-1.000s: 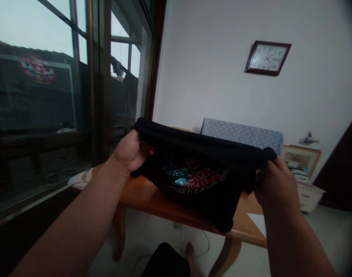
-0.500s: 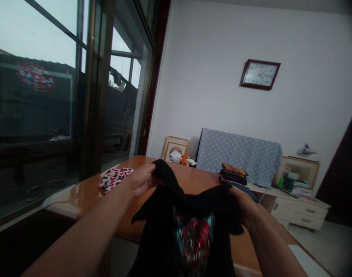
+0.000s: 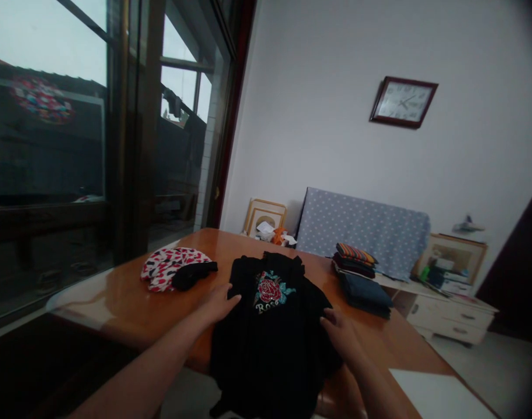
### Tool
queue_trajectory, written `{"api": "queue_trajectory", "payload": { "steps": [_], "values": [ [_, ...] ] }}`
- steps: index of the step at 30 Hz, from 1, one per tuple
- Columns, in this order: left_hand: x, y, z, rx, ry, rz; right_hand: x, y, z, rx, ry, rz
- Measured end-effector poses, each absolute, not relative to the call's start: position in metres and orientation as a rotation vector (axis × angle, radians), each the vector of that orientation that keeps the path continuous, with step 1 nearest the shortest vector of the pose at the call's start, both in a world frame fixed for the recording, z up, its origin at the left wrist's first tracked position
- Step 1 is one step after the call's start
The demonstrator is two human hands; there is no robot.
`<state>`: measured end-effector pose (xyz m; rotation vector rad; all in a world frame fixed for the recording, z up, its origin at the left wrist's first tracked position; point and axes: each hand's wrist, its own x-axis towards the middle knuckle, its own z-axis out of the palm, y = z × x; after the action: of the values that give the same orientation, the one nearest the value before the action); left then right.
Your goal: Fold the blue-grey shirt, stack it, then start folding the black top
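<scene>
A black shirt (image 3: 275,349) lies spread on the table in front of me, its collar away from me and its lower part hanging past the near edge. On its chest is a red rose with teal leaves and the lettering "Rose". My left hand (image 3: 217,302) is at the shirt's left edge, thumb and fingers apart, holding nothing. At the sleeve on the other side, my right hand (image 3: 340,329) has its fingertips curled on the edge of the cloth.
On the wooden table (image 3: 152,320), a white cloth with red and black spots (image 3: 170,265) lies left beside a small black item (image 3: 194,275). Folded clothes (image 3: 357,273) are stacked at the right. A white sheet (image 3: 436,390) lies near the right edge. Behind stands a drawer cabinet (image 3: 453,314).
The black shirt, held up by its collar before, now lies on the table. Both hands have let go of the collar and moved down to the shirt's sides. A small black item now shows beside the spotted cloth.
</scene>
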<state>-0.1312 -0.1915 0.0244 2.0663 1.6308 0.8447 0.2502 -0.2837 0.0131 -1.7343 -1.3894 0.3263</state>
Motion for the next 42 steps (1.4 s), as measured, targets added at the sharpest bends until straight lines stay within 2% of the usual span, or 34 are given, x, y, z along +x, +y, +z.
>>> {"api": "queue_trajectory", "payload": {
  "steps": [3,8,12,22,30,39,42],
  "values": [
    [-0.137,-0.211,0.025,2.131,1.791,0.733,0.262,-0.281,-0.003,-1.922,-1.438,0.180],
    [-0.130,-0.228,0.023,2.182,1.747,0.526,0.269,-0.288,-0.012,-2.236,-1.460,0.008],
    [-0.125,-0.217,0.028,2.226,1.761,0.559,0.270,-0.296,-0.009,-2.343,-1.468,-0.089],
    [-0.167,-0.149,0.081,2.062,2.325,0.811,0.291,-0.338,0.012,-2.107,-1.692,0.317],
    [-0.169,-0.132,0.050,2.075,2.137,0.499,0.294,-0.389,0.029,-1.912,-1.810,0.809],
    [-0.180,-0.120,0.049,2.238,2.362,0.663,0.272,-0.345,0.061,-1.873,-1.706,0.816],
    [-0.202,-0.110,0.042,2.345,2.355,0.464,0.265,-0.329,0.064,-1.857,-1.805,0.810]
  ]
}}
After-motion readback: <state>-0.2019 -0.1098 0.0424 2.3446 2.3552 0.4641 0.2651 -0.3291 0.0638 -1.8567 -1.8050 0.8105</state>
